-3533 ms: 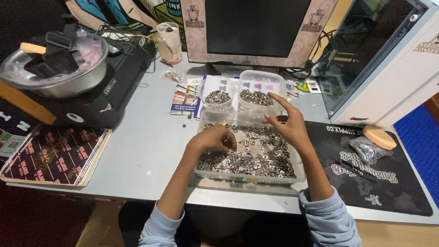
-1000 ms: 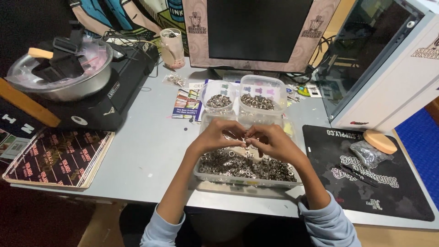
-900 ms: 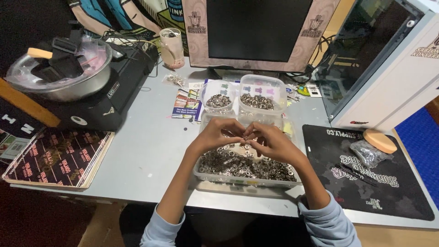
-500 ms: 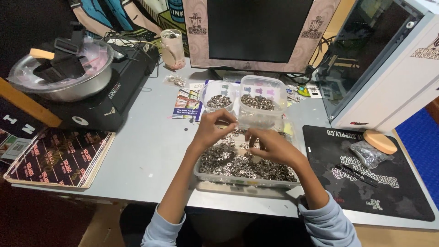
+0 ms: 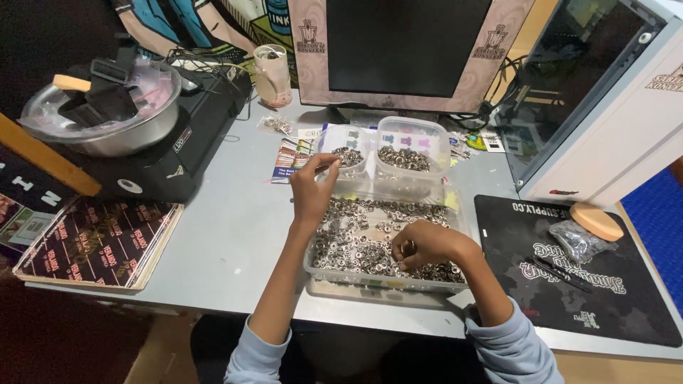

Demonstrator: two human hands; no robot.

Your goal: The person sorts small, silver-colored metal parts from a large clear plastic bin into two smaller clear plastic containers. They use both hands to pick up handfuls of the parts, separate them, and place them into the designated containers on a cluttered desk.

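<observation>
A clear plastic tray (image 5: 455, 213) full of small metal rings lies on the grey desk in front of me. My left hand (image 5: 313, 186) reaches past the tray's far left corner, fingers pinched together right at the rim of the left small clear tub (image 5: 346, 155) of rings; whether a ring is in them I cannot make out. The right small tub (image 5: 413, 153) stands beside it, also holding rings. My right hand (image 5: 420, 245) rests low in the tray among the rings, fingers curled on a small ring.
A monitor (image 5: 405, 50) stands behind the tubs. A steel bowl (image 5: 107, 114) sits on a black device at the far left, with a patterned booklet (image 5: 92, 242) in front of it. A black mat (image 5: 576, 270) with a bag of parts lies right, beside a white cabinet (image 5: 605, 107).
Both hands were together over the tray's middle. The left hand has since moved up to the left small tub, and the right hand has dropped down into the rings near the tray's front.
</observation>
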